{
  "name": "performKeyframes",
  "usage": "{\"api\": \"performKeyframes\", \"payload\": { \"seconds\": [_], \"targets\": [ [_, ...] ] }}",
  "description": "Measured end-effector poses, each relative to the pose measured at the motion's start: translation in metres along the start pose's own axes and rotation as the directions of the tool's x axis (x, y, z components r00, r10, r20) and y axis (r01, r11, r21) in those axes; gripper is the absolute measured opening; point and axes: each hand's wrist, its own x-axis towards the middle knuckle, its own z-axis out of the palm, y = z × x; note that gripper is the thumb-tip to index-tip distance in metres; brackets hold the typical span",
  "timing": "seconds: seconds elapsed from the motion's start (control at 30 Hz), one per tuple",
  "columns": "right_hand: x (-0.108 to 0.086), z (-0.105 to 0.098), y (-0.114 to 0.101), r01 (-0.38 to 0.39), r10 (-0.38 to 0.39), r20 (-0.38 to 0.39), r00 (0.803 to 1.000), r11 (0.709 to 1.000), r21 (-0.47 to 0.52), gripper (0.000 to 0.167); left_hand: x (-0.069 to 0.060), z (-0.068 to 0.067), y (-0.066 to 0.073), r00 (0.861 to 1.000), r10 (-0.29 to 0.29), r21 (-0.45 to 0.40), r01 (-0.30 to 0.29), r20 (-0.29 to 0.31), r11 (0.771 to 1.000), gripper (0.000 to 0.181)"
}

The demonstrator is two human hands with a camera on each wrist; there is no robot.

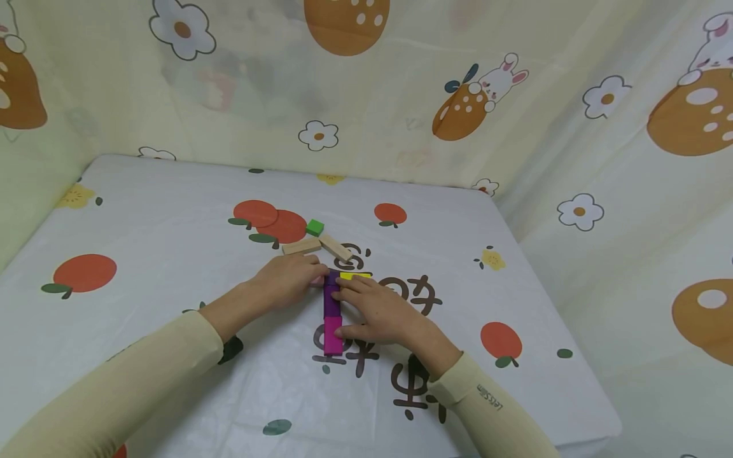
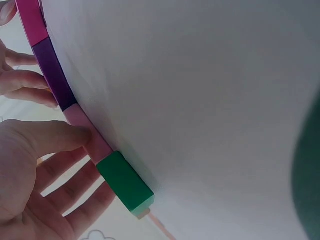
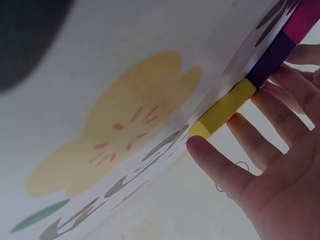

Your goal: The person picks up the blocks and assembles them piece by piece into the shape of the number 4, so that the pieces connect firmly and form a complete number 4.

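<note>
- You're pinching the pink block (image 2: 92, 132) in your left hand (image 1: 286, 280): thumb on its near side, other fingers (image 2: 70, 187) reaching behind, spread a little apart.
- Your right hand (image 1: 380, 312) is holding its fingers (image 3: 275, 115) straight and spread; tips are touching the yellow block (image 1: 356, 276), one at its outer end, others behind.
- Right thumb is lying at the edge of the magenta block (image 1: 333, 336).
- Purple piece (image 1: 332, 302) is sitting between your hands, meeting the magenta block at its near end; an edge is showing near its far end, can't tell if it's one block or two.
- Pink is branching left of purple's far end, yellow right, so the blocks are forming a T on the bench (image 1: 172, 191).
- In the left wrist view, a green block (image 2: 125, 182) is touching pink's outer end.
- Green cube (image 1: 314, 228) is lying farther back in the head view; can't tell if it's that same block.
- Two wooden blocks, one left (image 1: 301, 246), one right (image 1: 335, 247), are lying slanted just in front of the cube.
- White fruit-printed cloth (image 1: 446, 248) is covering the bench; rabbit-printed curtain (image 1: 246, 83) is hanging behind.
</note>
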Motion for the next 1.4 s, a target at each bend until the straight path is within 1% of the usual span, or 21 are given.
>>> {"api": "performKeyframes", "payload": {
  "seconds": [0.13, 0.4, 0.83, 1.03, 1.13, 1.27, 1.37, 1.4],
  "targets": [
    [0.0, 0.0, 0.0, -0.003, 0.003, -0.001, 1.0, 1.0, 0.003, 0.069, 0.001, 0.001, 0.0, 1.0, -0.009, 0.006, 0.009, 0.011, 1.0, 0.022],
    [-0.001, 0.0, 0.0, 0.003, -0.003, -0.001, 1.0, 1.0, -0.002, 0.069, 0.001, 0.001, 0.0, 1.0, -0.005, 0.005, 0.005, 0.009, 1.0, 0.022],
    [-0.001, -0.001, -0.001, -0.005, 0.005, 0.006, 1.0, 1.0, 0.01, 0.068, 0.0, 0.001, 0.001, 1.0, -0.016, -0.003, 0.016, 0.004, 1.0, 0.025],
    [-0.001, -0.001, -0.001, -0.009, 0.009, 0.005, 1.0, 1.0, 0.01, 0.068, 0.0, 0.001, 0.002, 1.0, -0.023, -0.011, 0.023, 0.013, 1.0, 0.026],
    [-0.001, 0.0, -0.001, -0.007, 0.007, 0.004, 1.0, 1.0, 0.007, 0.068, -0.001, 0.003, 0.004, 1.0, -0.015, 0.009, 0.015, 0.006, 1.0, 0.028],
    [-0.001, 0.0, -0.001, -0.005, 0.005, 0.005, 1.0, 1.0, 0.01, 0.069, -0.004, 0.004, 0.007, 0.999, 0.02, 0.062, -0.018, -0.037, 0.998, 0.032],
    [-0.002, 0.0, 0.0, -0.001, 0.001, 0.006, 1.0, 1.0, 0.004, 0.07, -0.009, 0.002, 0.012, 0.998, 0.051, 0.092, -0.047, -0.042, 0.995, 0.037],
    [-0.002, -0.001, 0.0, 0.001, -0.001, 0.005, 1.0, 1.0, 0.001, 0.07, -0.01, 0.001, 0.015, 0.997, 0.063, 0.099, -0.059, -0.034, 0.993, 0.039]
  ]
}}
